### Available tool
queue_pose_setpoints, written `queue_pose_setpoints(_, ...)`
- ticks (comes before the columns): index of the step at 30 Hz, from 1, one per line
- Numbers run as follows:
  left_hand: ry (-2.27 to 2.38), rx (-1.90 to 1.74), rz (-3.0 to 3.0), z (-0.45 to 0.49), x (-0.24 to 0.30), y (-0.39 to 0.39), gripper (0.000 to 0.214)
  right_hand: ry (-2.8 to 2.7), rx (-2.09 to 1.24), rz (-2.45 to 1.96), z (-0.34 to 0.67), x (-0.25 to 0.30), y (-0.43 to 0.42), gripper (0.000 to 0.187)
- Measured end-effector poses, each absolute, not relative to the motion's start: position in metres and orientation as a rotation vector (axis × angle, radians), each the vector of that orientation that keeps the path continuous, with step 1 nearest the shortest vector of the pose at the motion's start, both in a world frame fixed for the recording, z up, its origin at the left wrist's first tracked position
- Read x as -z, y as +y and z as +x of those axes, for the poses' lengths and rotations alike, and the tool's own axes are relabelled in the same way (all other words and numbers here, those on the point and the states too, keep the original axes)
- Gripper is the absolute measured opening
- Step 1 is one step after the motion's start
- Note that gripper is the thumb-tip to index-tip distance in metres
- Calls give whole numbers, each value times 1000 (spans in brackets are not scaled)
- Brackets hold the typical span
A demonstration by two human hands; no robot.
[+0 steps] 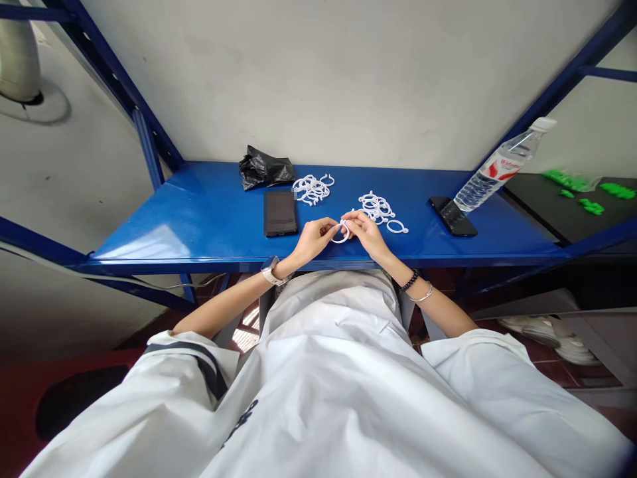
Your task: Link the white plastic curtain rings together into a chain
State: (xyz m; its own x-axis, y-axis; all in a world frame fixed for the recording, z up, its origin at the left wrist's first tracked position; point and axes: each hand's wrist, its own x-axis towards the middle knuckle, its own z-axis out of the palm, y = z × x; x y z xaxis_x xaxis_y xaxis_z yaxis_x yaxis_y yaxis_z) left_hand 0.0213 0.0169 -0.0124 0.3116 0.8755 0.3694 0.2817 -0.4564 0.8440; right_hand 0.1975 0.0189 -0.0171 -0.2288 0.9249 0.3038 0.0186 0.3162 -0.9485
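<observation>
Both hands meet over the front of the blue shelf (pixel 199 219) and pinch one white plastic ring (pixel 341 234) between them. My left hand (pixel 314 238), a watch on its wrist, holds the ring's left side. My right hand (pixel 363 229), with bracelets on its wrist, holds the right side. Just behind my right hand lies a pile of white rings (pixel 377 206), with one single ring (pixel 397 227) beside it. A second pile of rings (pixel 311 188) lies farther back, left of centre.
A dark phone (pixel 280 212) lies flat left of my hands, a black plastic bag (pixel 265 168) behind it. Another black phone (pixel 452 216) and a tilted water bottle (pixel 497 167) are on the right. Green pieces (pixel 592 206) lie on a dark surface far right.
</observation>
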Motion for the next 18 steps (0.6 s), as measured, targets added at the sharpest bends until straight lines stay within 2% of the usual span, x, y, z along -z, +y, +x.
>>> queue_pose_setpoints(18,1026,-1243,1894,22,13,16,32,-1553,-1099,-915,198,16,17,32)
